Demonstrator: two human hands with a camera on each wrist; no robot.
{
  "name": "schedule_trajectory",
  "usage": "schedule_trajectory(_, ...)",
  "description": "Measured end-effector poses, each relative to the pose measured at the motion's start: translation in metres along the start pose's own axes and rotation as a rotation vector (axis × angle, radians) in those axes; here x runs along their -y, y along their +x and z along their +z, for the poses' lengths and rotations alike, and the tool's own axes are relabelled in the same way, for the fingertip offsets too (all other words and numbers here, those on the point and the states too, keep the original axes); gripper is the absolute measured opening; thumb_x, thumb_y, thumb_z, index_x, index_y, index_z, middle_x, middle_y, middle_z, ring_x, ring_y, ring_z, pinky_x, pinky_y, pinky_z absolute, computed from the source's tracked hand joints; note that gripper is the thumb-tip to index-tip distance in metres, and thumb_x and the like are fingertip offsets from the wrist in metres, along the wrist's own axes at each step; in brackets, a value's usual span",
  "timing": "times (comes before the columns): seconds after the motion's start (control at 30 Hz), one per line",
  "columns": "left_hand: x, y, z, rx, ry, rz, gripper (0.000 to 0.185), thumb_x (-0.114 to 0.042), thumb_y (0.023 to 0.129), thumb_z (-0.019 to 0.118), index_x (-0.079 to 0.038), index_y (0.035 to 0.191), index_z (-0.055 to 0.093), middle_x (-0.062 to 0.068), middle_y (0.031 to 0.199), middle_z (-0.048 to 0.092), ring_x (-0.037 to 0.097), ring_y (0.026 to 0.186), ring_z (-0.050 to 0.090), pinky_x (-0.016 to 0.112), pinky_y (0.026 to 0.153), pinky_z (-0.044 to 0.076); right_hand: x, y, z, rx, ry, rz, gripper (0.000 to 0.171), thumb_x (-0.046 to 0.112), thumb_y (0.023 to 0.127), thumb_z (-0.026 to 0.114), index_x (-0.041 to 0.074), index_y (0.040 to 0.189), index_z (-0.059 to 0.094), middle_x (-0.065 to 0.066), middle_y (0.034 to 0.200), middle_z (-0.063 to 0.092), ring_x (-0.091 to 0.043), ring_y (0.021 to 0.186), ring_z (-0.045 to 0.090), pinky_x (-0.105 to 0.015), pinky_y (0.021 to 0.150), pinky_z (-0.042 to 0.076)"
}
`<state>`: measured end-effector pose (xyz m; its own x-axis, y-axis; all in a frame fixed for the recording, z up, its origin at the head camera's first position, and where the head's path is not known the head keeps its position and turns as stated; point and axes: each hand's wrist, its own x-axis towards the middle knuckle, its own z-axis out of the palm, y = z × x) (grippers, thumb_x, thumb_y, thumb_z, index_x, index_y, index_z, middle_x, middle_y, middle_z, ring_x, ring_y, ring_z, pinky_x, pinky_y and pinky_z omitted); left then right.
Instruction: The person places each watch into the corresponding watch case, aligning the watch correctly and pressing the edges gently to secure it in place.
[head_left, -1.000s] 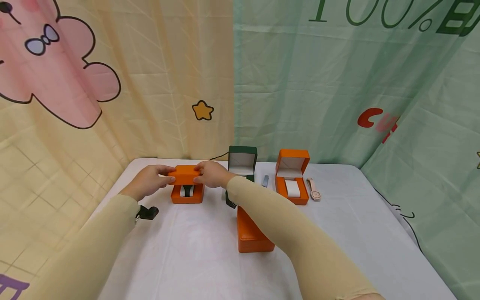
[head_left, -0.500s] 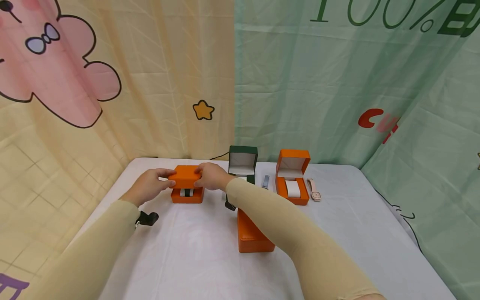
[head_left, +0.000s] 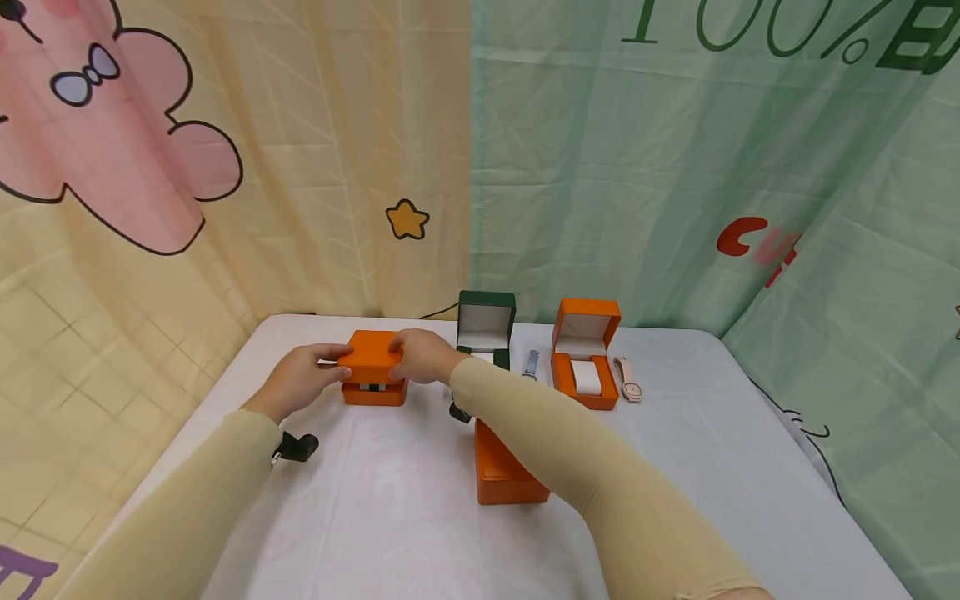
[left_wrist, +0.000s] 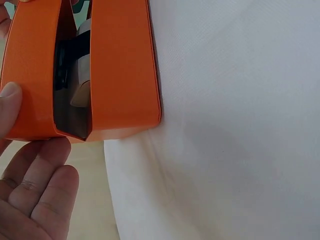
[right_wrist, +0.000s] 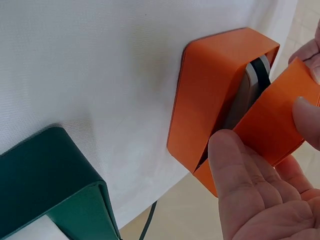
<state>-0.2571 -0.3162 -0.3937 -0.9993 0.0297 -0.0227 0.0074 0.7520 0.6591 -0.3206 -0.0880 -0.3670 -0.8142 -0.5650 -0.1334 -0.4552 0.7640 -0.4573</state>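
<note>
An orange watch box sits at the table's left back, its lid (head_left: 370,357) tilted down over the base (head_left: 373,395) with a narrow gap left. My left hand (head_left: 300,382) grips the lid's left end, thumb on the front face and fingers at the side. At the other end my right hand (head_left: 426,357) holds the lid, with its thumb (right_wrist: 306,120) on the front. Through the gap in the left wrist view shows a watch with a black strap (left_wrist: 77,46) round a pale cushion (left_wrist: 84,67). The watch face is mostly hidden.
A green watch box (head_left: 486,321) and an orange watch box (head_left: 585,379) with a white cushion stand open. Beside them lie a blue-grey watch (head_left: 532,364) and a pink watch (head_left: 628,382). A closed orange box (head_left: 510,475) lies under my right forearm.
The lid has swung lower in both hands, and the gap above the base has narrowed. The watch inside is now mostly covered in the head view.
</note>
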Motion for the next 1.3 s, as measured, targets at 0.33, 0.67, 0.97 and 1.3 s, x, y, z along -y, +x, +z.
schedule_trajectory(0.33, 0.005, -0.004, 0.007, 0.014, 0.052, 0.004, 0.048, -0.025, 0.102, 0.07, -0.007, 0.146, 0.062, 0.023, 0.151, 0.058, 0.042, 0.129, 0.06, 0.053, 0.105, 0.053, 0.0, 0.002, 0.003, 0.057, -0.071, -0.025, 0.046, 0.027, 0.097, 0.077, 0.015, 0.14, 0.066, 0.0, 0.142, 0.066, -0.018, 0.127, 0.06, -0.032, 0.116, 0.047)
schedule_trajectory(0.67, 0.002, -0.005, 0.008, 0.04, 0.106, -0.009, 0.049, -0.028, 0.102, 0.07, -0.009, 0.146, 0.063, 0.025, 0.152, 0.056, 0.04, 0.12, 0.066, 0.051, 0.099, 0.057, -0.001, -0.005, -0.005, 0.127, -0.132, -0.069, 0.048, 0.026, 0.101, 0.072, 0.016, 0.147, 0.063, 0.0, 0.145, 0.065, -0.02, 0.136, 0.057, -0.033, 0.121, 0.043)
schedule_trajectory(0.97, -0.004, -0.009, 0.007, 0.039, 0.159, 0.009, 0.052, -0.032, 0.102, 0.066, -0.006, 0.147, 0.061, 0.026, 0.148, 0.058, 0.04, 0.121, 0.064, 0.051, 0.096, 0.057, -0.021, -0.018, -0.044, 0.171, -0.026, -0.04, 0.054, 0.025, 0.104, 0.066, 0.018, 0.156, 0.054, -0.004, 0.151, 0.061, -0.018, 0.13, 0.061, -0.036, 0.112, 0.052)
schedule_trajectory(1.3, -0.048, -0.01, 0.023, -0.111, 0.304, 0.214, 0.051, -0.028, 0.103, 0.067, -0.003, 0.147, 0.058, 0.025, 0.152, 0.05, 0.049, 0.136, 0.053, 0.064, 0.117, 0.042, -0.08, -0.049, -0.092, 0.049, 0.179, 0.003, 0.036, 0.021, 0.105, 0.064, 0.015, 0.14, 0.068, -0.004, 0.133, 0.072, -0.025, 0.117, 0.069, -0.038, 0.102, 0.058)
